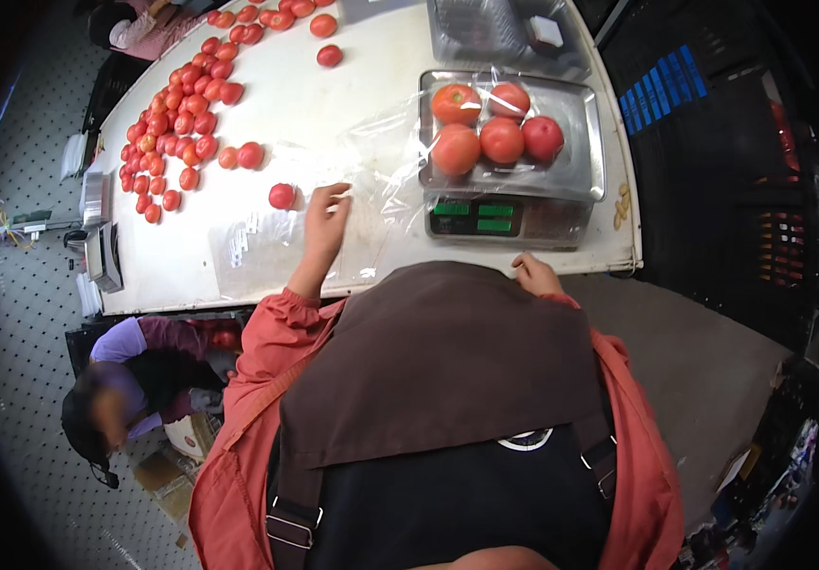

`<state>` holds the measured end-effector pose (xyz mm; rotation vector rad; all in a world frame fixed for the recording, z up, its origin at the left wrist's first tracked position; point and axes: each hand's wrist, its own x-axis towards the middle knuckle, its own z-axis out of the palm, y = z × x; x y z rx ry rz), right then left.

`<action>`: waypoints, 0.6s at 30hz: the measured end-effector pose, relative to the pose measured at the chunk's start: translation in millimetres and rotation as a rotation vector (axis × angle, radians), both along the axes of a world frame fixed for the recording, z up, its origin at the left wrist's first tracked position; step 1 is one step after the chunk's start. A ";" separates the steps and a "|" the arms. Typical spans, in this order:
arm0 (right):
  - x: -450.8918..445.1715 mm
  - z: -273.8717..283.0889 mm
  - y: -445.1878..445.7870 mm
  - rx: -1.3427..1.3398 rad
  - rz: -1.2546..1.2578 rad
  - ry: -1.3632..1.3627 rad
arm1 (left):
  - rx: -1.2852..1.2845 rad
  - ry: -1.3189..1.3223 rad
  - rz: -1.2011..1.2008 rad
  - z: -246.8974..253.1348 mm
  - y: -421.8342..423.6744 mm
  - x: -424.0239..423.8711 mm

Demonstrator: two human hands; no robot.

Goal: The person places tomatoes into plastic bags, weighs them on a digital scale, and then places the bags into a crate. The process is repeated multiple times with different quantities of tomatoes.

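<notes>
My left hand (327, 219) is over the white tabletop, its thumb and index finger slightly apart with nothing visible between them. A single tomato (282, 196) lies just left of it, by clear plastic bags (267, 239). At the table's front edge, below the scale, is my right hand (536, 275) with curled fingers; whether it holds anything cannot be made out. The digital scale (512, 132) has a steel pan and lit green displays. On its pan rests a clear plastic bag (402, 167) with several tomatoes (502, 140) inside; its loose end trails left onto the table.
Many loose tomatoes (181, 107) spread over the left of the white table (374, 92). Clear plastic trays (481, 32) are stacked behind the scale. Another person (146, 385) bends by cardboard boxes (167, 474) at lower left; a second person (139, 28) is at the far left.
</notes>
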<state>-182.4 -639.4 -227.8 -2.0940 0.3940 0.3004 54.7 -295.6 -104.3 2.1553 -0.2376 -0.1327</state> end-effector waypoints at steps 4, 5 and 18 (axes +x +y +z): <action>-12.1 47.8 -7.0 0.089 -0.134 0.064 | -0.206 0.300 0.309 -12.8 51.9 -19.0; -15.7 49.6 -13.7 0.088 -0.144 0.042 | -0.227 0.324 0.319 -15.4 55.0 -21.3; 114.9 186.6 4.0 -0.383 0.089 -0.746 | -0.534 0.862 0.298 -21.8 -38.1 18.7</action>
